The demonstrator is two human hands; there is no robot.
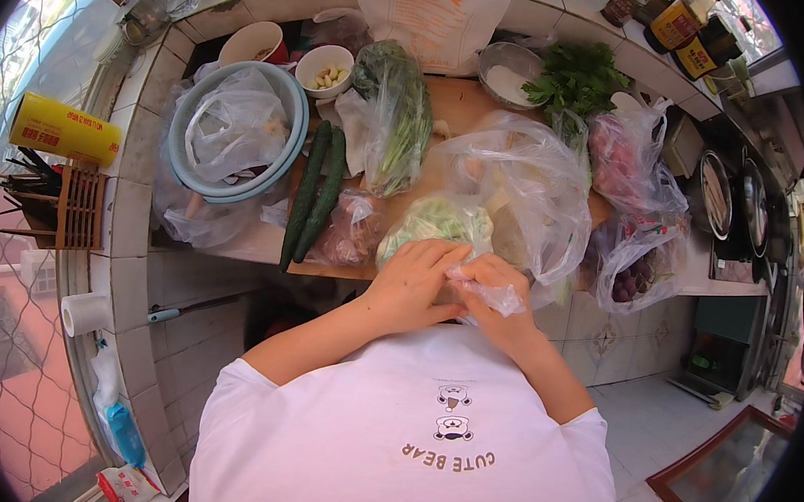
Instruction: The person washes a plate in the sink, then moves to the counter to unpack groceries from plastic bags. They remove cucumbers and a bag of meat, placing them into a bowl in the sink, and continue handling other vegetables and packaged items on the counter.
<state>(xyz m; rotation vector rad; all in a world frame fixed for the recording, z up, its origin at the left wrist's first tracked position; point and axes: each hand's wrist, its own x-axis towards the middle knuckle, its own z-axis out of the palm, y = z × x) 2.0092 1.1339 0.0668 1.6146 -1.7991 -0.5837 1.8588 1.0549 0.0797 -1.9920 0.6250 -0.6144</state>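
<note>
A clear plastic bag [441, 208] with a pale green vegetable in it, probably cauliflower or cabbage, lies at the counter's front edge. My right hand [504, 298] is closed around the twisted end [487, 291] of this bag. My left hand [418, 273] presses against the bag's gathered neck, its fingers meeting the right hand; the fingertips are partly hidden. A larger clear plastic bag [520, 189] stands just beyond and right of my hands. To the left lie two cucumbers [316, 195] and a bag of raw meat [348, 236].
Around the wooden board [459, 103] are bagged leafy greens [394, 123], a bowl of garlic cloves [325, 71], a blue basin [293, 154], a glass bowl [509, 75], celery leaves [578, 77], bagged meat [622, 155] and bagged grapes [637, 276]. Sauce bottles [682, 22] line the back ledge.
</note>
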